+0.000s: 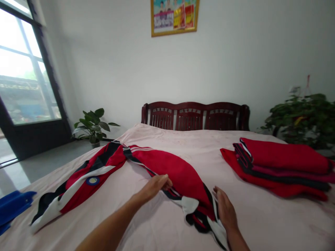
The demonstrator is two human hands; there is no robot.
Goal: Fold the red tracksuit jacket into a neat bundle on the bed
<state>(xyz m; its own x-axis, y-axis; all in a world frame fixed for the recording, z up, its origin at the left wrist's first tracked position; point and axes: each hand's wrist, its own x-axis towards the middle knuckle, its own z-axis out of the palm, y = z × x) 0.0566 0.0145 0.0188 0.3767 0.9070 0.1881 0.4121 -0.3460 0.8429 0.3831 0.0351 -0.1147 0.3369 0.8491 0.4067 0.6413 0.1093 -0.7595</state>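
Note:
A red track jacket with black and white panels lies spread across the bed. One part of it reaches left, where a round blue-and-white badge shows. My left hand is at the jacket's near edge, its fingers closed together on the cloth; the fingertips are partly hidden. Along the jacket's right side, my right hand rests with its fingers stretched out, against or just beside the black-and-white edge. A pale grey-white collar-like flap sticks up between my hands, above some bunched black cloth.
A stack of folded red and dark clothes sits on the pink bedsheet at right. Blue cloth lies at the left edge. Beyond are a dark wooden headboard, potted plants on both sides and a glass door.

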